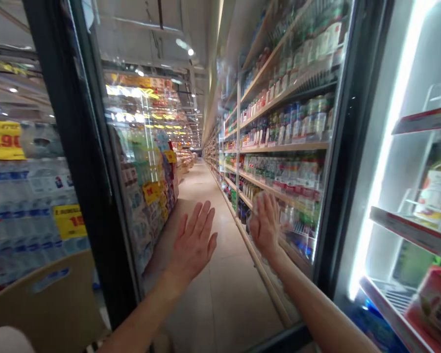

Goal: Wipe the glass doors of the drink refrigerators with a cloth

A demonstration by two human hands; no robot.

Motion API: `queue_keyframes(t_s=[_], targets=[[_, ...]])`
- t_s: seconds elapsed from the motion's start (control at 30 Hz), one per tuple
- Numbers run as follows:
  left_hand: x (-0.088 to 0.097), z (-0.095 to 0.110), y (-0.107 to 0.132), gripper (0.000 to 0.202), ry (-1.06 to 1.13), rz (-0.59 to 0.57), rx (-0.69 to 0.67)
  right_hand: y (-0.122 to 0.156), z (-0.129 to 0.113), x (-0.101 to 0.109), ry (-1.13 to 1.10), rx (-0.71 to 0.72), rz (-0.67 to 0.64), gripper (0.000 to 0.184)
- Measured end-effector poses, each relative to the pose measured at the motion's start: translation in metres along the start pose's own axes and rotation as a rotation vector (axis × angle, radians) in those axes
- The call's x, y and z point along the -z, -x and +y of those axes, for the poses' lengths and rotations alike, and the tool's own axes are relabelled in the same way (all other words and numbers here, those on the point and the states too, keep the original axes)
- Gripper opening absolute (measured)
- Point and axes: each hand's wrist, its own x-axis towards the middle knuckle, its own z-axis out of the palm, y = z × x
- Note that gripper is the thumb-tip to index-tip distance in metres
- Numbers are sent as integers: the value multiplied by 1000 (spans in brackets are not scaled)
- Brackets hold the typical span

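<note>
Glass door [213, 122] of a shop cooler stands upright right in front of both hands. Its long axis runs from the top of the view to the bottom, and its pane faces the person. The left hand [194, 242] is open, fingers straight and spread a little, pointing up, with its palm toward the pane. The right hand [265, 224] is just beside it on the right, also open and flat, holding nothing, with its fingers up. Both palms seem to lie against the glass, though actual contact cannot be told for sure.

Left of the left hand runs the door's black frame [77, 171], slanting and broad. Right of the right hand is the other dark edge [345, 147]. Past that edge a white light strip [382, 171] lights the cooler's inside, where wire shelves [411, 230] carry cartons and a red package [433, 299] lies low down.

Through the pane, beyond the hands, a tiled aisle [224, 284] runs away. Long shelves of bottles [286, 147] line it behind the right hand, and stacked goods with yellow tags [152, 191] stand behind the left.

Farther left of the frame are packs of water bottles [22, 220] under a yellow price sign [2, 139], and below them a brown cardboard panel [40, 299].
</note>
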Motion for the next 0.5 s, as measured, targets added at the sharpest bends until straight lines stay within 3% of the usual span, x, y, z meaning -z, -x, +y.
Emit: queue_keyframes(t_s=[0.07,0.1,0.13,0.23,0.3,0.33,0.43,0.5], targets=[[-1,0,2,65,11,16,3,0,1,2,-45,194,-137,60],[-2,0,2,64,16,23,3,-3,7,3,-43,231,-144,59],[-2,0,3,64,18,29,2,-7,15,3,-23,205,-101,57],[-3,0,3,65,16,39,5,-22,35,3,70,-103,169,53],[-4,0,4,65,10,44,9,-26,33,2,72,-181,219,52],[-4,0,4,65,8,49,11,-25,27,2,50,-135,171,53],[-5,1,4,63,12,61,17,-21,6,3,-60,190,-78,55],[-4,0,4,61,15,55,14,-24,3,3,-82,289,-131,55]])
